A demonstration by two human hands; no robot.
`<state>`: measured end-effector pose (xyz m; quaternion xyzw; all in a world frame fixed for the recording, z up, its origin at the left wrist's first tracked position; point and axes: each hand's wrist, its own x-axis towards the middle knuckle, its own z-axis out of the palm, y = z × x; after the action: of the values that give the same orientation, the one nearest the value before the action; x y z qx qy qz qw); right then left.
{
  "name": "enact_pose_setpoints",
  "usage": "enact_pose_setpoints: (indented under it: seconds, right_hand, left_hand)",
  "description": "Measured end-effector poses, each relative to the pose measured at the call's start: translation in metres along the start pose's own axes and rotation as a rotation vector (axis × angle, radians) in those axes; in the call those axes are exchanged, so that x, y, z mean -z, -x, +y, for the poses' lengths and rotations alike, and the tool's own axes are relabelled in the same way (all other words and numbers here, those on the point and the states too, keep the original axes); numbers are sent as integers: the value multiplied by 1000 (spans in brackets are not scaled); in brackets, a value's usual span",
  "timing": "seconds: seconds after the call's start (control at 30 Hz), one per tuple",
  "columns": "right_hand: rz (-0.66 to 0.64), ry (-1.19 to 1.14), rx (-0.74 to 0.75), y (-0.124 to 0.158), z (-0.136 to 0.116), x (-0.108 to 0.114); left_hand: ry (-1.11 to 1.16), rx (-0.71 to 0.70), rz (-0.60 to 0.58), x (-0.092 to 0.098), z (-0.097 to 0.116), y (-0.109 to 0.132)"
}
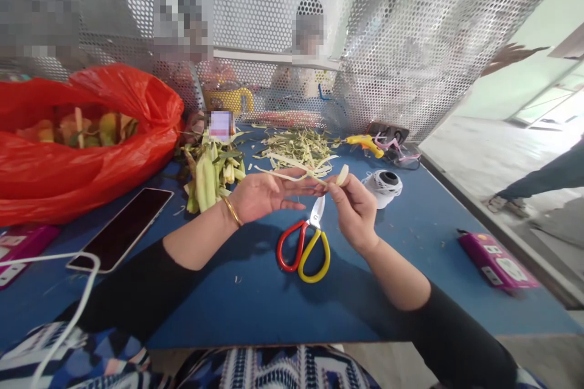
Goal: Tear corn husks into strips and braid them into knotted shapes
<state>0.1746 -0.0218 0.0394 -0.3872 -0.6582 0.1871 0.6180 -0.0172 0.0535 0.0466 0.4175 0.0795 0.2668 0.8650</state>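
Observation:
Between thumb and fingers, my right hand [357,209] pinches a small bundle of pale, split husk strips [310,172]; its thin ends fan out to the left. My left hand [264,196] lies palm up with fingers stretched out beneath the strips. Whether its fingertips press on them I cannot tell. Below the hands, scissors [314,219] with one red and one yellow handle rest on the blue table [255,310], blades pointing away. Beyond the hands is a heap of shredded green-yellow strips [296,146]. Whole pale green husks [207,179] are piled left of it.
At left stand a red plastic bag [155,109] with husk-like pieces and a phone [123,228]. At right are a spool of white thread [385,188], a yellow glue gun [365,144], glasses [406,155] and a purple box [497,260]. A perforated metal screen [255,18] closes the back; people sit behind it.

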Motion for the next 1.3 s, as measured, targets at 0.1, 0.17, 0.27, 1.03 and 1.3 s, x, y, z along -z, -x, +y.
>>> enact_pose_setpoints:
  seconds: [0.1,0.17,0.27,1.03,1.3]
  right_hand:
    - [22,-29,-24,-2,-3,0]
    - [43,-73,-37,-4,-6,-1]
    - [57,-147,-68,-6,-10,-3]
    - [-222,340,175,-4,3,-1]
    - [-348,306,-30,-12,20,1]
  left_hand:
    - [-61,4,-119,1,8,6]
    - [-115,11,-167,1,14,9]
    - [-186,20,-184,0,19,12]
    - [6,40,568,-26,-8,-6]
    - [-48,112,473,-31,-10,-4]
